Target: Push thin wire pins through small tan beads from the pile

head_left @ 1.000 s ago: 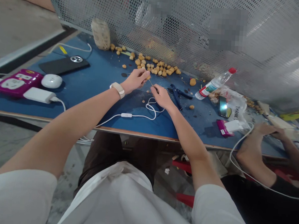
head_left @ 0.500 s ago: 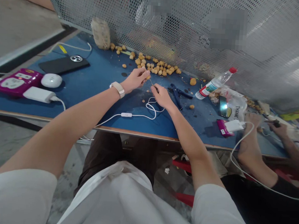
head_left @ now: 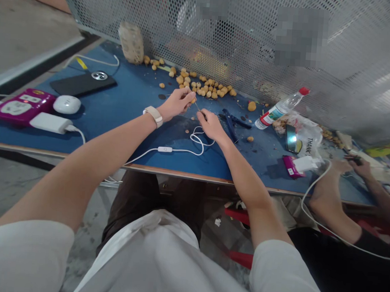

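My left hand (head_left: 179, 102), with a pale watch band on the wrist, pinches a small tan nut-like ball (head_left: 193, 100) between thumb and fingers. Just to its right, my right hand (head_left: 212, 125) is closed around a thin-tipped tool (head_left: 198, 107). The tip points at the ball; whether it touches cannot be made out. Most of the tool's handle is hidden in my fingers. A white cord (head_left: 184, 152) with an inline switch loops below my right hand. Blue-handled pliers (head_left: 230, 124) lie to the right of that hand. Behind both hands spreads a pile of similar tan balls (head_left: 210, 87).
A perforated metal screen (head_left: 169, 33) backs the blue table (head_left: 142, 135). On the left are a phone (head_left: 82, 84), a white case (head_left: 67, 105) and a purple power strip (head_left: 26, 105). Rightward stand a tilted bottle (head_left: 281, 108), a plastic bag (head_left: 311, 138) and another person's hands (head_left: 362, 167).
My two hands stay almost exactly where they were, with the ball and tool held alike. At the right, the other person's hands have shifted slightly and come closer together.
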### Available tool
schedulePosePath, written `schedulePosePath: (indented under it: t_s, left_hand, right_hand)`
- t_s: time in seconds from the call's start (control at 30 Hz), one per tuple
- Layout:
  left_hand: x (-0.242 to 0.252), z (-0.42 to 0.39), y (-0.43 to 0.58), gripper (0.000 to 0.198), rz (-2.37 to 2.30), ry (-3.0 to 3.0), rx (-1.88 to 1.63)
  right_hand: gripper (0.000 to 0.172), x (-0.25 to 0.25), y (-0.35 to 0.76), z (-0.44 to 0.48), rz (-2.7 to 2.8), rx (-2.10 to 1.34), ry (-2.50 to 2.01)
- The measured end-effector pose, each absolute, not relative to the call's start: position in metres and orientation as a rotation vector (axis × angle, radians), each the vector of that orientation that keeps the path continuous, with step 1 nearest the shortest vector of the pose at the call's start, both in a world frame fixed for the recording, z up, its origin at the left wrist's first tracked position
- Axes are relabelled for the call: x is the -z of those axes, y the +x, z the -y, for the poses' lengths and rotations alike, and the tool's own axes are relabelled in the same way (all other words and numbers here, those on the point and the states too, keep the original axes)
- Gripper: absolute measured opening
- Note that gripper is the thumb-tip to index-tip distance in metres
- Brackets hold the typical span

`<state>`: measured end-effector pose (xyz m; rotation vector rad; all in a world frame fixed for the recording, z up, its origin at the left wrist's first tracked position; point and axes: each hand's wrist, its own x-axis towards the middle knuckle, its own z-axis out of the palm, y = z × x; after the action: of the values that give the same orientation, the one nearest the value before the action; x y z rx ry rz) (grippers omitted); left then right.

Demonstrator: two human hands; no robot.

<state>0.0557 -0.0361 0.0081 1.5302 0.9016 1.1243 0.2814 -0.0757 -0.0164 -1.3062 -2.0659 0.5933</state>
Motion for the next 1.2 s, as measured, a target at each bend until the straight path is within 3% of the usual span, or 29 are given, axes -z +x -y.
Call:
schedulePosePath:
  t_s: [0.57, 0.83, 1.2]
  left_hand:
    - [0.003, 0.025, 0.057, 0.034, -0.925, 1.597, -1.186]
    - [0.004, 0.026, 0.056, 0.037, -0.949, 1.602, -1.14]
    - [-0.003, 0.035, 0.057, 0.04, -0.961, 1.604, -1.089]
  right_hand:
    - [0.062, 0.018, 0.279, 0.074, 2.07, -0.549, -1.342]
    - [0.072, 0.014, 0.279, 0.078, 2.044, -0.608, -1.361]
    - [0.064, 0.016, 0.279, 0.076, 2.063, -0.556, -1.382]
